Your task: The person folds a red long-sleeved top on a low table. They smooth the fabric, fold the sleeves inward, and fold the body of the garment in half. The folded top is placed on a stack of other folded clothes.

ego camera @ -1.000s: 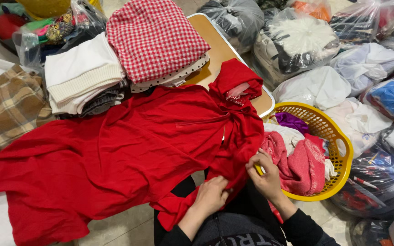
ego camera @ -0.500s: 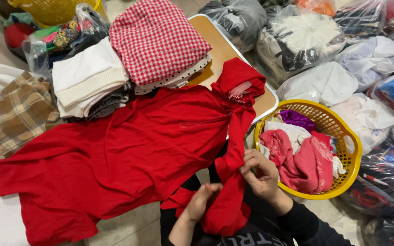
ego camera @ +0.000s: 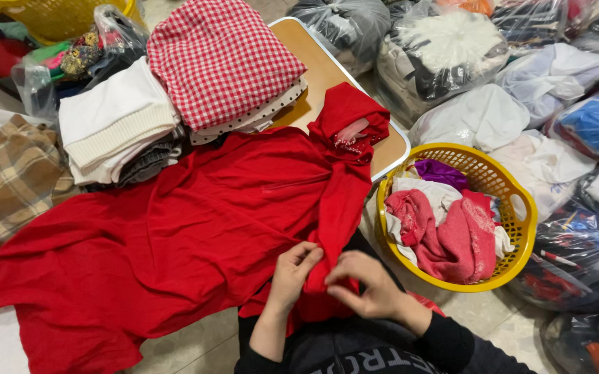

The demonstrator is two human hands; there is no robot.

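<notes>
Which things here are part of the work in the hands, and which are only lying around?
In hand:
red garment
left hand
right hand

Lying about:
checked cloth
white folded clothes
yellow basket
plaid cloth
bagged clothes

Bare hands; black sleeve (ego camera: 452,343), dark lettered top, seemingly sweatshirt.

A clothes-sorting room is suggested by bagged garments (ego camera: 452,55), folded stacks (ego camera: 116,128) and a yellow laundry basket (ego camera: 521,215) on tiled floor (ego camera: 202,343).
</notes>
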